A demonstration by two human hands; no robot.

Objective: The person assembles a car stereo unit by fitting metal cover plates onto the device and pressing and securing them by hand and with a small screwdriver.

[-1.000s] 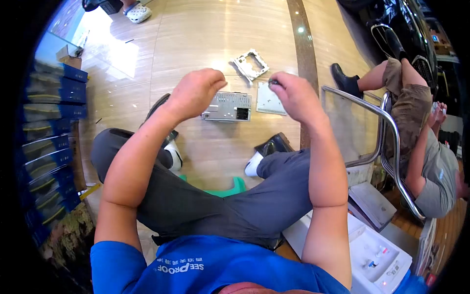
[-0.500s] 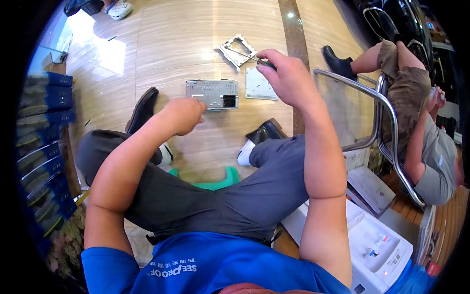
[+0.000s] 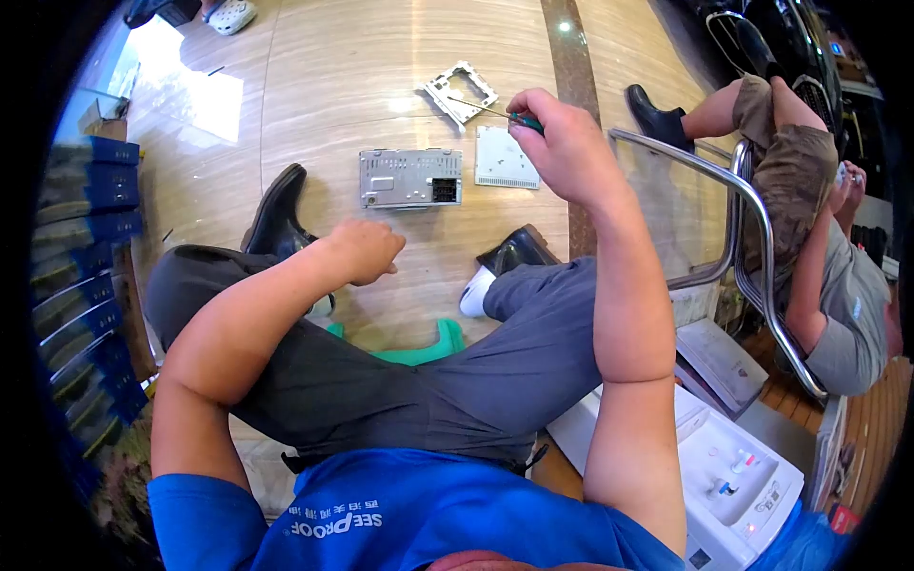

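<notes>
My right hand (image 3: pixel 566 143) grips a screwdriver (image 3: pixel 526 123) with a green handle, its thin shaft pointing left over a pale square frame (image 3: pixel 461 93) on the floor. Just below the frame lies a flat white-grey plate (image 3: pixel 506 158) with a slotted edge. Left of that plate is a silver metal box (image 3: pixel 400 179) with a black connector block at its right. My left hand (image 3: pixel 365 250) hangs below the box, apart from it, its fingers curled and pointing right; what they hold, if anything, is hidden.
A green stool (image 3: pixel 424 356) shows between my legs. Blue boxes (image 3: pixel 114 190) are stacked at the left. On the right are a metal-framed chair (image 3: pixel 762 214), a seated person (image 3: pixel 847 305) and a white water dispenser (image 3: pixel 738 476). Another person's shoe (image 3: pixel 230 16) shows at the top left.
My left hand has drawn back from the metal box's lower edge. My right hand has moved slightly right with the screwdriver, and the shaft tip sits a little farther right.
</notes>
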